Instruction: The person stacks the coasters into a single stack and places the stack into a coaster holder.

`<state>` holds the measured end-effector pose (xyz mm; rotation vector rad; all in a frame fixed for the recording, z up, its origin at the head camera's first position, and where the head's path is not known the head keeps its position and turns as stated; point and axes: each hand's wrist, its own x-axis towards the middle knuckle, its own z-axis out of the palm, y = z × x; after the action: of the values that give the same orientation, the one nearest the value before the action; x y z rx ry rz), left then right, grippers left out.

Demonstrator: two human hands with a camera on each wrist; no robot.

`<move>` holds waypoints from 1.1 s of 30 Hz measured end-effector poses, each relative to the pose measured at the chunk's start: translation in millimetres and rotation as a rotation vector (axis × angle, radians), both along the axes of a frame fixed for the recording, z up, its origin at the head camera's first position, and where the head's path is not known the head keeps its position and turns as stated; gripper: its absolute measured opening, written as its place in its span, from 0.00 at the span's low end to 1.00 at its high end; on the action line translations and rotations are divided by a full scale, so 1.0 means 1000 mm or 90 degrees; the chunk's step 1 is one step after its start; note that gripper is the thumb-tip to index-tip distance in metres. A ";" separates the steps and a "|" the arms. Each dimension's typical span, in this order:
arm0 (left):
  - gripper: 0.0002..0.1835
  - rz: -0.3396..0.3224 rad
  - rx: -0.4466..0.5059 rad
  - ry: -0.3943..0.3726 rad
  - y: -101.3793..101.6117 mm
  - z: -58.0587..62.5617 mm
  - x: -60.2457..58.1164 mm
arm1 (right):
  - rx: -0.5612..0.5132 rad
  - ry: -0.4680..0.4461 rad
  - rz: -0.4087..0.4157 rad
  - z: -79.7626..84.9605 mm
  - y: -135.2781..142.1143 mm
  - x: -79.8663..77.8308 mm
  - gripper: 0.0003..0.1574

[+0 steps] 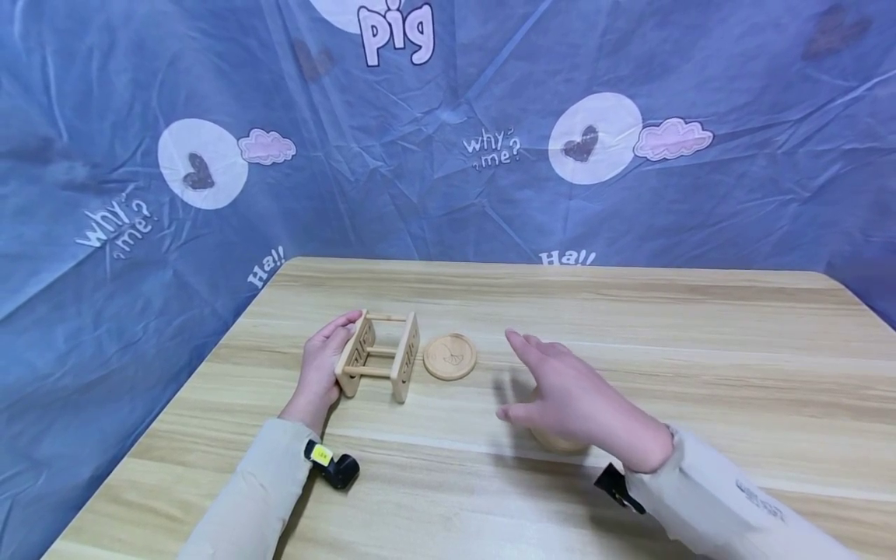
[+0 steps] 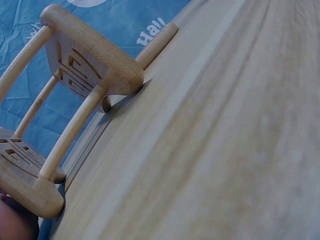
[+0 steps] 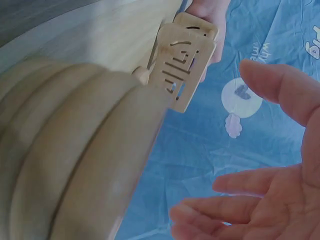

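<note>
A small wooden coaster rack (image 1: 369,372), with two carved side panels joined by round bars, stands upright at the left. My left hand (image 1: 324,359) holds it by its left panel; in the left wrist view the rack (image 2: 95,65) rests on the tabletop. Just right of the rack lies a round wooden coaster (image 1: 450,357) with an engraved design. My right hand (image 1: 570,393) hovers with fingers spread and thumb apart, holding nothing. Beneath it, a stack of round wooden coasters (image 1: 556,443) is mostly hidden from the head view; the right wrist view shows several layered coasters (image 3: 75,150) up close.
Everything sits on a light wood-grain table (image 1: 735,350). Behind its far edge hangs a blue printed cloth (image 1: 448,194). Each wrist wears a small black camera, such as the left one (image 1: 339,470).
</note>
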<state>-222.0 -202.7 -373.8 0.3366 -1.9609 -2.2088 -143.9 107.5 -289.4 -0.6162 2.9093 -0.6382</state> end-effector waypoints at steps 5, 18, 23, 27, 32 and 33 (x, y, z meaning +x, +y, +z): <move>0.21 0.002 0.006 -0.002 0.000 -0.001 -0.001 | -0.015 -0.042 0.011 0.002 -0.007 -0.008 0.59; 0.20 0.005 0.008 0.000 -0.002 -0.001 -0.001 | -0.052 -0.107 0.025 0.007 -0.035 -0.031 0.59; 0.20 0.004 0.002 0.003 -0.002 -0.002 -0.001 | -0.051 -0.124 0.027 0.006 -0.045 -0.038 0.59; 0.20 0.005 0.004 0.005 -0.001 -0.002 -0.001 | -0.057 -0.144 0.020 0.006 -0.052 -0.045 0.59; 0.19 0.009 0.008 0.001 -0.001 -0.001 -0.001 | -0.067 -0.171 0.003 0.004 -0.059 -0.055 0.60; 0.19 0.010 0.010 0.001 -0.001 -0.001 -0.001 | -0.070 -0.175 -0.001 0.003 -0.061 -0.058 0.60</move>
<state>-223.1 -203.4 -374.5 0.3518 -1.9346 -2.2146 -201.5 46.7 -286.2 -0.4932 2.6338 -0.8171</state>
